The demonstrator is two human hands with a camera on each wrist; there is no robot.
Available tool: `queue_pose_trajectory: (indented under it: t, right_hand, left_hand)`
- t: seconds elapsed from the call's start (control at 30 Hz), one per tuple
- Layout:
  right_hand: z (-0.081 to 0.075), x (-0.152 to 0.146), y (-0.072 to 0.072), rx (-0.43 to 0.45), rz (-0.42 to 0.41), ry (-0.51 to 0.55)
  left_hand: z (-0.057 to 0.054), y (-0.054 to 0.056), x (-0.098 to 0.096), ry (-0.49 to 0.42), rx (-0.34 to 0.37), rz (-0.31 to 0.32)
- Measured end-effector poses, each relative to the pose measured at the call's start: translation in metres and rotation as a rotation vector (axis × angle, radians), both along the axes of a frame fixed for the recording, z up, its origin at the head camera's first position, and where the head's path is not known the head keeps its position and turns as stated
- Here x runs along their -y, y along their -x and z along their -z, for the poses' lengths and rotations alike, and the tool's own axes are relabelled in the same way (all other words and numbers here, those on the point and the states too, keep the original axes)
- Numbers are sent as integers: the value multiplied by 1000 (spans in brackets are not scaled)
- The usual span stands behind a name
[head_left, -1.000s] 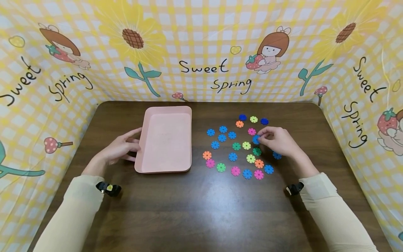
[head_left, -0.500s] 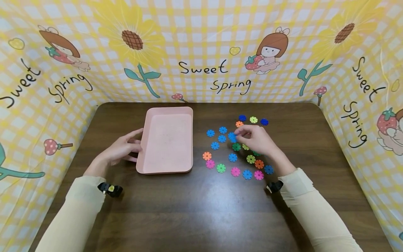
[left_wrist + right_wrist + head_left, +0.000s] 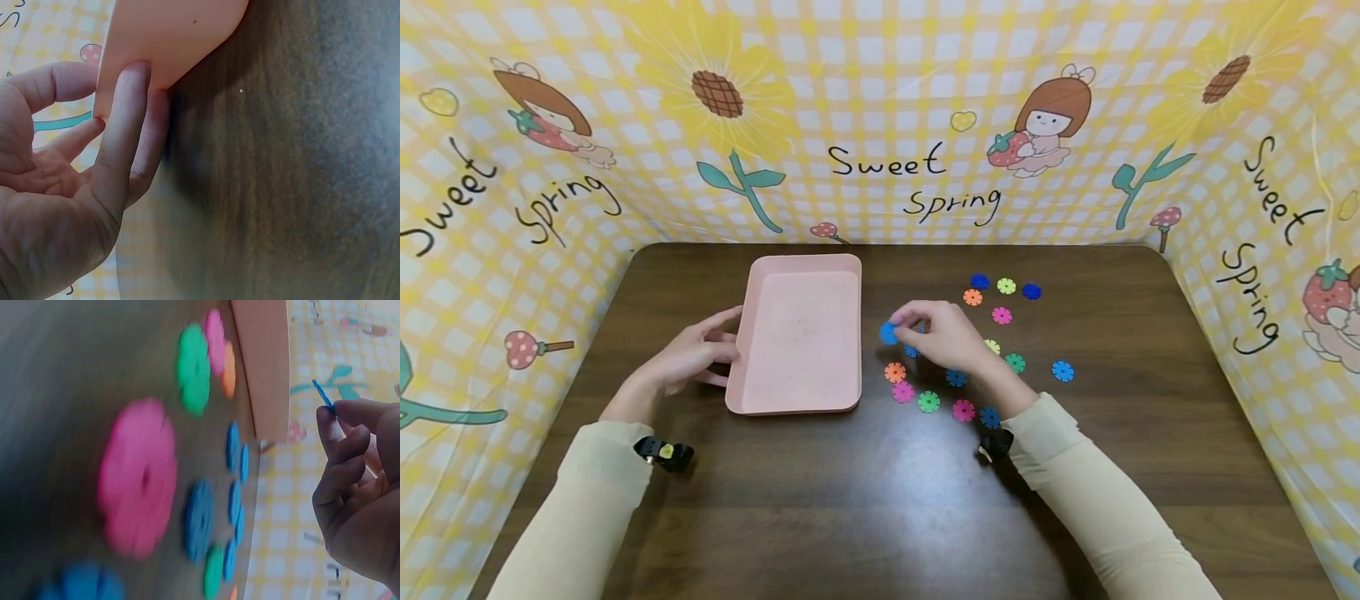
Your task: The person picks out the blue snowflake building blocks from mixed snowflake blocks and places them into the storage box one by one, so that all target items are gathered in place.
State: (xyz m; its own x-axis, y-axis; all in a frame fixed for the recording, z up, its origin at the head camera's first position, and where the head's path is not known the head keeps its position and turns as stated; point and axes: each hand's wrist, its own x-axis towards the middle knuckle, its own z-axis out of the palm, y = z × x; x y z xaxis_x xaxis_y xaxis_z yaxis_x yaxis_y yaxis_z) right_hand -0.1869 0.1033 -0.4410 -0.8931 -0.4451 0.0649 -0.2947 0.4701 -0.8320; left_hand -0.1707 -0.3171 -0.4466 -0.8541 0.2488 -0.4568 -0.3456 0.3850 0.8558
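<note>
Blue disc (image 3: 887, 333) between right hand (image 3: 938, 333) and tray (image 3: 797, 358)

The disc is just beside the tray's right wall, apart from it and, in the head view, about level with that wall's middle. The right hand pinches it between thumb and index finger, other fingers curled in. The right wrist view shows the disc nearly edge-on, raised off the table (image 3: 820, 483); how it stands against the tray's rim in height, I cannot tell.

What counts most, as I judge it, is the crosswise gap: the tray's long axis runs near to far, so a long wall faces the disc, which is round and has no long axis. The right hand is plainly nearer. The left hand (image 3: 692, 358) is at the tray's left, fingers spread, touching that wall from outside.

More discs lie right of the tray: an orange disc (image 3: 894, 372) and a pink disc (image 3: 903, 392) beside its near half, a green disc (image 3: 928, 402) farther from it, and a navy disc (image 3: 979, 282) well off its far end.
</note>
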Motion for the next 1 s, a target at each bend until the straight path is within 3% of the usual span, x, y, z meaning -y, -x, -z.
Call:
queue_pose_trajectory:
  t: [0.4, 0.67, 1.0]
  right_hand:
    - [0, 77, -5, 56, -95, 2]
    - [12, 122, -9, 31, -153, -12]
    - [20, 153, -16, 12, -112, -170]
  left_hand:
    - [1, -1, 0, 4, -2, 4]
    - [0, 1, -1, 5, 4, 2]
    - [-1, 2, -2, 14, 2, 5]
